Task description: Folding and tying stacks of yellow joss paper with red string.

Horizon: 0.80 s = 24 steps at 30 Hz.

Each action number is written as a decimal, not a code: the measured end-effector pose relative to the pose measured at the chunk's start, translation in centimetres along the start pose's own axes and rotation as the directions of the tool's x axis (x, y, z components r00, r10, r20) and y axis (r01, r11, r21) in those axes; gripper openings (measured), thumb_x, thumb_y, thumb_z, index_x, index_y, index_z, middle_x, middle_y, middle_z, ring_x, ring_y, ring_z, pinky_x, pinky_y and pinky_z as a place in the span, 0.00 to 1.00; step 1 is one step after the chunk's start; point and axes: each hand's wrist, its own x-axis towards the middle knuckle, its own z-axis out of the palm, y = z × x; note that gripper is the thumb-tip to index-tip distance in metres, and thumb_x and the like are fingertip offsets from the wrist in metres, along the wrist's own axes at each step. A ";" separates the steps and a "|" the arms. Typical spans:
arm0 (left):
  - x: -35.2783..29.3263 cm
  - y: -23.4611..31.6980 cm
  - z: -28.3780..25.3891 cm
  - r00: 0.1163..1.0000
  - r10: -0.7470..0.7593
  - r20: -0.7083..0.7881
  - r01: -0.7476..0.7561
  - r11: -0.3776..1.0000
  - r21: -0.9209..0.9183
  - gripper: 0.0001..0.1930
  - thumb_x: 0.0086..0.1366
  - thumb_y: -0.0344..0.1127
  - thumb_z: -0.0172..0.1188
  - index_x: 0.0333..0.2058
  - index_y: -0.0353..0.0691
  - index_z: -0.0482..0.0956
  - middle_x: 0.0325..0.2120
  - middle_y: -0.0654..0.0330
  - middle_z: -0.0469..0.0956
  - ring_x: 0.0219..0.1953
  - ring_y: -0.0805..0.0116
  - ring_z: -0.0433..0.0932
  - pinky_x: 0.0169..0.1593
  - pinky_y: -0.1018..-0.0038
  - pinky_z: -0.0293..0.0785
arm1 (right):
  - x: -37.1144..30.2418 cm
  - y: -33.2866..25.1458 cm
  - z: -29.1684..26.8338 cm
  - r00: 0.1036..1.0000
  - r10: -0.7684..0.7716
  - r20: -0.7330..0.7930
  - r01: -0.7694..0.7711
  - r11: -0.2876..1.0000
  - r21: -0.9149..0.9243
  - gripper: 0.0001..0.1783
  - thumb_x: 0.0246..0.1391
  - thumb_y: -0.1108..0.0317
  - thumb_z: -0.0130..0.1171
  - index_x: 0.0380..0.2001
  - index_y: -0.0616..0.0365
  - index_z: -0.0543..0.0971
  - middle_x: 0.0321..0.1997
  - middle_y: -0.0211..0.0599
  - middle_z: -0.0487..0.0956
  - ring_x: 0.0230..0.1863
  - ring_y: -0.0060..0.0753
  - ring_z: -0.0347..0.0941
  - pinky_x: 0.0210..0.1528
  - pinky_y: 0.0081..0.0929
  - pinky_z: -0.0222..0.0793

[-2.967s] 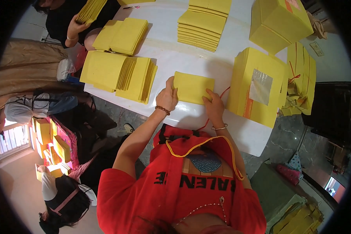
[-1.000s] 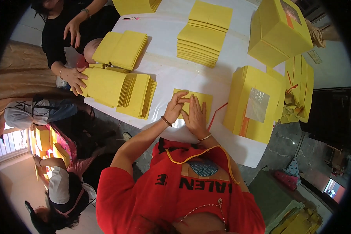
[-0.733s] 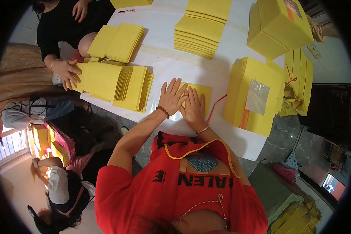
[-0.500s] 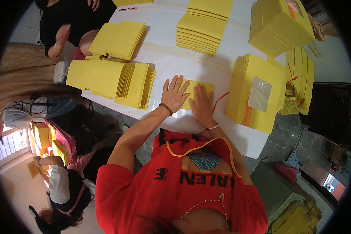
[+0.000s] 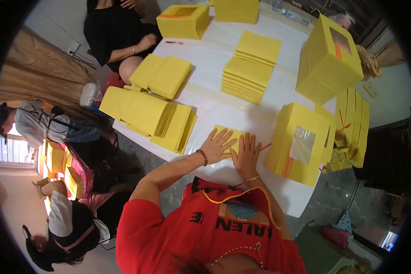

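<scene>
A small yellow folded paper piece (image 5: 236, 136) lies flat on the white table near its front edge. My left hand (image 5: 218, 145) presses on its left part, fingers spread and stretched out. My right hand (image 5: 246, 154) lies over its right side, fingers straight and lightly parted. Both hands are flat with nothing gripped, and they cover much of the piece. Just right of my right hand, a short red strip (image 5: 265, 146) runs toward a stack of yellow sheets with a clear window (image 5: 303, 145).
Yellow folded stacks stand at left (image 5: 137, 109), farther left (image 5: 164, 75) and centre (image 5: 251, 71). Yellow boxes stand at the far right (image 5: 329, 64) and far side (image 5: 182, 23). A person in black (image 5: 118, 43) sits across the far-left edge; other people work at left.
The view has shifted, so the table and stacks sit lower and more of the far side shows. My right hand, blurred and raised before, now rests flat on the yellow piece.
</scene>
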 end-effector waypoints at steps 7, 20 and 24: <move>0.1 0.1 -1.9 0.982 0.173 0.070 -0.172 0.985 -0.025 0.37 0.52 0.58 0.53 0.56 0.40 0.60 0.54 0.49 0.60 0.56 0.52 0.58 0.57 0.56 0.53 | -0.3 0.2 0.2 0.999 -0.011 -0.033 0.011 1.000 0.005 0.34 0.51 0.49 0.49 0.55 0.63 0.62 0.62 0.51 0.55 0.63 0.57 0.48 0.59 0.62 0.41; 1.6 1.2 -0.2 0.979 0.199 0.038 -0.203 0.961 0.190 0.32 0.46 0.35 0.55 0.53 0.33 0.62 0.35 0.50 0.74 0.36 0.57 0.74 0.38 0.68 0.72 | -0.1 1.8 -2.8 0.975 0.220 0.040 -0.135 0.437 0.889 0.29 0.58 0.65 0.34 0.61 0.67 0.47 0.66 0.51 0.45 0.68 0.45 0.38 0.66 0.35 0.32; 4.0 -0.3 -5.9 0.997 0.023 0.071 -0.008 0.978 -0.206 0.30 0.51 0.34 0.54 0.56 0.43 0.63 0.32 0.52 0.76 0.34 0.57 0.75 0.37 0.66 0.72 | -2.1 2.4 -1.5 0.967 0.239 -0.086 -0.053 0.521 0.852 0.31 0.57 0.65 0.36 0.61 0.67 0.46 0.66 0.52 0.46 0.67 0.47 0.41 0.66 0.36 0.36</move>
